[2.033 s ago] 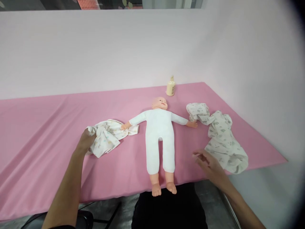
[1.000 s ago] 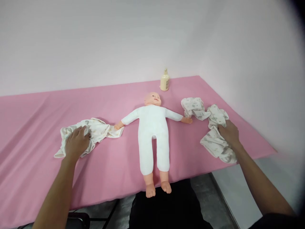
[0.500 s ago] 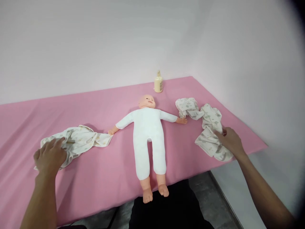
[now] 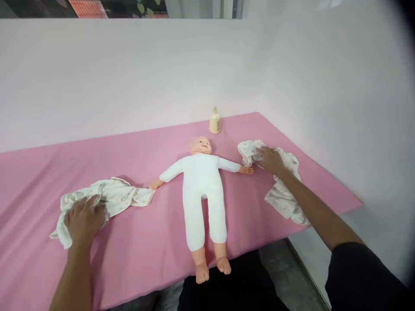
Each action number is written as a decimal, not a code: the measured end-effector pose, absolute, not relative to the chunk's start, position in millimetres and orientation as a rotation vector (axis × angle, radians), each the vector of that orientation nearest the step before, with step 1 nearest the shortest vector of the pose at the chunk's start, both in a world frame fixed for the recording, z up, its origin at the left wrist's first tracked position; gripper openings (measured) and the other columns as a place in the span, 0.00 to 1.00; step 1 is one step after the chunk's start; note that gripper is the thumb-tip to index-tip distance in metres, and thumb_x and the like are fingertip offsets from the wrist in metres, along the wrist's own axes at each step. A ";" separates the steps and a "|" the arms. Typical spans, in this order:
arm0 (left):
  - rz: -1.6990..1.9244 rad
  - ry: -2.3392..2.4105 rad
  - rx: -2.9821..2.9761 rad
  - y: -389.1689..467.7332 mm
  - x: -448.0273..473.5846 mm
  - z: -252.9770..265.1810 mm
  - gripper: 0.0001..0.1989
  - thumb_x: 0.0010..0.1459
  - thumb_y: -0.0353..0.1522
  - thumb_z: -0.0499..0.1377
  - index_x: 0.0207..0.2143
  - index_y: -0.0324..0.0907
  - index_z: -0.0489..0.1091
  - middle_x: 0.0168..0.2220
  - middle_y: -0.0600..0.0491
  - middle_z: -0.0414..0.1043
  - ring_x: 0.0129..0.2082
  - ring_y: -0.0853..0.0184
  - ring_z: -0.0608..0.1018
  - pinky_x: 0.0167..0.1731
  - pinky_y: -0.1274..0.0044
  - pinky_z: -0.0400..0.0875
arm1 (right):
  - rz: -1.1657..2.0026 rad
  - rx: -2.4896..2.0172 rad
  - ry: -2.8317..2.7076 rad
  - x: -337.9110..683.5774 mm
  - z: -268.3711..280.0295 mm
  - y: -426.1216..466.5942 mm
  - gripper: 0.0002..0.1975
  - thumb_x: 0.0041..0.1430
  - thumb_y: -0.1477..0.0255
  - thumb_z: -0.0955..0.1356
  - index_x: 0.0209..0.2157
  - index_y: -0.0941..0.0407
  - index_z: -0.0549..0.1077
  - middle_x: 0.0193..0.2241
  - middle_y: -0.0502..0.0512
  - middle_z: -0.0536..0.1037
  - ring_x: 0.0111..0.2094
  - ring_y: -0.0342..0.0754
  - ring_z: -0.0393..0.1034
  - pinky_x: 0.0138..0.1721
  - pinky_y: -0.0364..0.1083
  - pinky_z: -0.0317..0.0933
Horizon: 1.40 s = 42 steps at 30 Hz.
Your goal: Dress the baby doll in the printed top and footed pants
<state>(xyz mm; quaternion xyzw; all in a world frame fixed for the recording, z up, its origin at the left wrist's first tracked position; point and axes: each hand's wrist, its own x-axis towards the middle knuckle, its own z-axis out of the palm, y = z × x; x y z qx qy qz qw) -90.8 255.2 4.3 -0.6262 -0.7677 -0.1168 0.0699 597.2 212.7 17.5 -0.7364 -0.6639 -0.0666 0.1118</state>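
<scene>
While the doll (image 4: 202, 190) lies face up in the middle of the pink table (image 4: 145, 242), both hands are on baby clothes. The left hand (image 4: 83, 221) rests flat, fingers spread, on the printed garment (image 4: 112, 199) by the doll's arm. The right hand (image 4: 269, 159) presses loosely curled fingers on the crumpled cloth (image 4: 281, 196) at the far side; no firm pinch shows. This looks like sorting garments. Lifting 1 calls for a proper pinch first. A bottle (image 4: 215, 120) stands behind the head.
</scene>
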 end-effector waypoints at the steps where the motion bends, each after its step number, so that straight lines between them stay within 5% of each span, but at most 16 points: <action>1: -0.386 -2.287 -1.875 255.2 -92.7 2.3 0.27 0.67 0.41 0.42 0.63 0.42 0.61 0.67 0.41 0.55 0.69 0.55 0.56 0.66 0.62 0.47 | -0.171 -2.155 -1.985 598.9 17.1 220.3 0.25 0.63 0.66 0.63 0.60 0.58 0.66 0.60 0.66 0.67 0.56 0.64 0.61 0.57 0.58 0.53; 8: -0.426 -2.333 -1.860 254.7 -91.1 3.4 0.27 0.66 0.42 0.43 0.62 0.42 0.61 0.67 0.40 0.55 0.69 0.54 0.55 0.65 0.61 0.47 | -0.121 -1.973 -1.507 607.4 47.4 233.7 0.17 0.65 0.67 0.59 0.47 0.59 0.72 0.47 0.64 0.76 0.46 0.55 0.68 0.49 0.52 0.59; 13: -0.452 -2.385 -1.850 252.5 -85.4 10.8 0.29 0.65 0.44 0.42 0.63 0.41 0.60 0.67 0.40 0.54 0.68 0.53 0.55 0.65 0.61 0.46 | 0.150 -1.652 -0.976 607.4 94.8 227.7 0.12 0.60 0.60 0.63 0.40 0.54 0.68 0.31 0.52 0.71 0.32 0.48 0.66 0.33 0.47 0.63; 20: -1.214 -1.920 -1.883 220.9 2.6 70.2 0.25 0.67 0.43 0.47 0.57 0.38 0.67 0.57 0.42 0.68 0.62 0.55 0.66 0.64 0.65 0.56 | 0.583 -1.205 -0.846 552.7 161.7 176.4 0.06 0.53 0.68 0.68 0.29 0.53 0.67 0.26 0.48 0.67 0.27 0.45 0.65 0.27 0.44 0.62; 25: -1.404 -1.737 -2.624 168.3 122.8 137.2 0.21 0.64 0.44 0.56 0.57 0.50 0.66 0.57 0.52 0.69 0.53 0.60 0.74 0.52 0.67 0.71 | 0.696 -1.154 -1.036 479.2 197.8 134.2 0.04 0.59 0.68 0.66 0.34 0.53 0.71 0.30 0.52 0.75 0.32 0.48 0.71 0.30 0.46 0.65; 28: -1.515 -1.373 -3.000 147.9 178.5 166.4 0.32 0.60 0.44 0.61 0.64 0.57 0.55 0.62 0.50 0.61 0.56 0.58 0.72 0.49 0.67 0.73 | 0.796 -1.040 -1.203 443.5 199.7 118.1 0.07 0.62 0.65 0.65 0.40 0.51 0.72 0.36 0.53 0.77 0.36 0.50 0.73 0.33 0.48 0.68; 31: -1.722 -1.143 -3.034 140.3 207.9 184.2 0.34 0.60 0.42 0.63 0.65 0.59 0.52 0.57 0.48 0.66 0.48 0.62 0.75 0.40 0.69 0.74 | 0.919 -0.940 -1.374 418.5 195.4 105.4 0.11 0.64 0.63 0.66 0.46 0.51 0.70 0.40 0.54 0.77 0.39 0.51 0.74 0.37 0.49 0.70; 38: -1.616 -1.032 -2.978 138.7 204.4 196.5 0.05 0.66 0.37 0.56 0.42 0.48 0.69 0.30 0.56 0.69 0.26 0.71 0.70 0.26 0.74 0.63 | 0.906 -0.862 -1.681 408.0 201.6 79.3 0.28 0.67 0.63 0.66 0.64 0.43 0.52 0.45 0.54 0.74 0.39 0.47 0.70 0.39 0.49 0.69; 42: -1.684 -1.085 -3.000 138.5 199.6 198.6 0.06 0.65 0.35 0.56 0.34 0.46 0.68 0.27 0.55 0.68 0.26 0.69 0.70 0.27 0.73 0.64 | 0.901 -1.005 -1.875 411.6 203.8 80.7 0.22 0.63 0.60 0.69 0.57 0.48 0.67 0.47 0.56 0.71 0.47 0.51 0.68 0.50 0.54 0.67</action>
